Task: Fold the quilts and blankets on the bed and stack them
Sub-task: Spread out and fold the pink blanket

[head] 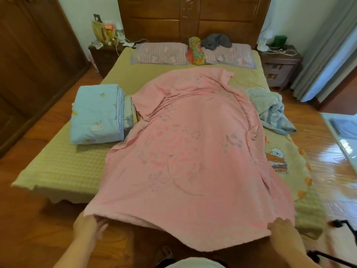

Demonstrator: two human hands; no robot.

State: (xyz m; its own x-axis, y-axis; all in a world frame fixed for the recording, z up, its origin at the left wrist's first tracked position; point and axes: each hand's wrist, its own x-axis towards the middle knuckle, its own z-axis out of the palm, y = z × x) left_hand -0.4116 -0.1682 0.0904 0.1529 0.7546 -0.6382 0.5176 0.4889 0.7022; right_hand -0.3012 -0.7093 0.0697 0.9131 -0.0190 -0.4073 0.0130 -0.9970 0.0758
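1. Left hand (pixel 87 225) and right hand (pixel 282 228) each pinching a near corner of the pink blanket (pixel 185 151), fingers curled round the hem at the foot of the bed (pixel 63 167).
2. Likely light, soft and limp; sure to sag between grips, so best held at corners.
3. Spread lengthwise down the bed, wrinkled toward the far end, faint floral print.
4. Folded blue quilt (pixel 96 115) to the left; crumpled blue blanket (pixel 270 109) to the right, not yet folded.
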